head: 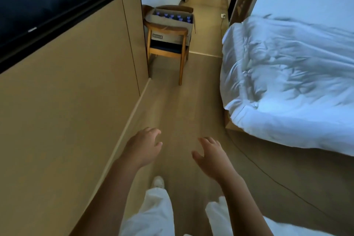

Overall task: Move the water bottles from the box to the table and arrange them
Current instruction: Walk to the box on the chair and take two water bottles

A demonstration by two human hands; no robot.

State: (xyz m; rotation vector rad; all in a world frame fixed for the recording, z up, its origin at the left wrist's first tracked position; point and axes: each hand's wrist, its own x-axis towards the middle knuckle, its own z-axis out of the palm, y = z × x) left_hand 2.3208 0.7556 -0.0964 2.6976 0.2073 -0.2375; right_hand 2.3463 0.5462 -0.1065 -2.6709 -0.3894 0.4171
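- Pale wood-look flooring (191, 101) ran down a narrow passage between a tan panelled wall (67, 101) on one side and a bed (287, 82) with a rumpled white duvet on the other; a dark wall-mounted screen (47, 5) hung high on the panelling.
- At the far end of the passage stood a wooden chair (168, 44), and on its seat sat an open cardboard box (170, 25), flaps up.
- Inside the box, the blue caps of the water bottles (172, 17) showed in rows; their number could not be counted reliably from this distance.
- The person's left hand (143, 147) was held out in front at about waist height, fingers loosely curled and gripping nothing.
- The right hand (212, 157) was likewise extended, fingers spread and relaxed, holding nothing.
- Both hands were well apart from the box, with a stretch of bare floor between them and the chair.
- White trouser legs (153, 212) and a light shoe (158, 182) appeared below the arms, pointing towards the chair.
- No table was in view, so how many bottles, if any, stood on it could not be told.
- Judged progress: the person appeared to be approaching the box for a pickup; bottles remained in it, so lifting out, carrying and arranging all remained to be done for those.
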